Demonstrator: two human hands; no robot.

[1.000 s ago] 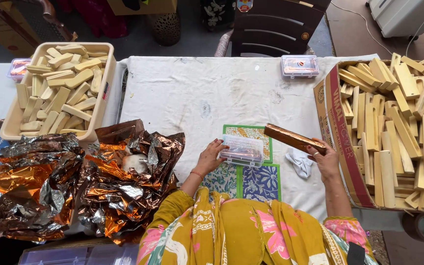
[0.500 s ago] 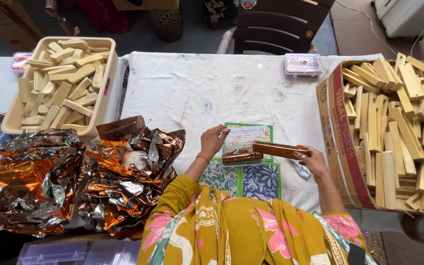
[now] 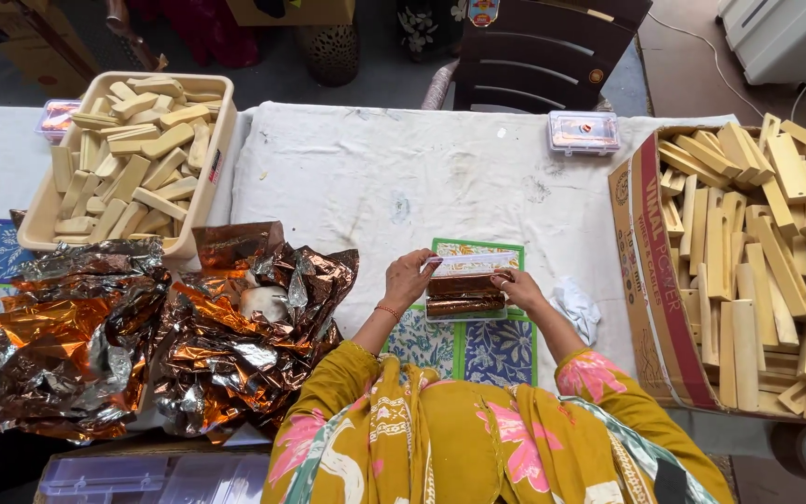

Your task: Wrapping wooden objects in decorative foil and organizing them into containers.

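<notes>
Left hand [image 3: 409, 280]: fingers curled and close together, tips pressed on the left end of a clear plastic box [image 3: 465, 294]. Right hand [image 3: 518, 290]: fingers bent inward, gripping the box's right end; thumb position cannot be told. The box sits between both hands on a printed mat [image 3: 464, 341] with blue floral and green panels, near the front edge of the table.

Box contents: 2 long foil-wrapped bars [image 3: 464, 295], copper-brown and glossy, lying side by side lengthwise. The box's clear lid stands tilted up at the far edge.

White cloth [image 3: 403, 177]: creased, stained, covering the table. A crumpled white rag [image 3: 576, 308] lies just beside the right hand.

Foil sheets [image 3: 142, 336]: a heap of crinkled copper and silver metallic film, left of the left hand.

Cream plastic tub [image 3: 215, 149]: rectangular, filled with pale, short blocks piled loosely, far left.

Cardboard carton [image 3: 650, 280]: open, right side, packed with long pale wooden trays, some grooved.

A second clear lidded box [image 3: 583, 132] rests at the far edge of the cloth, well apart from the hands.
</notes>
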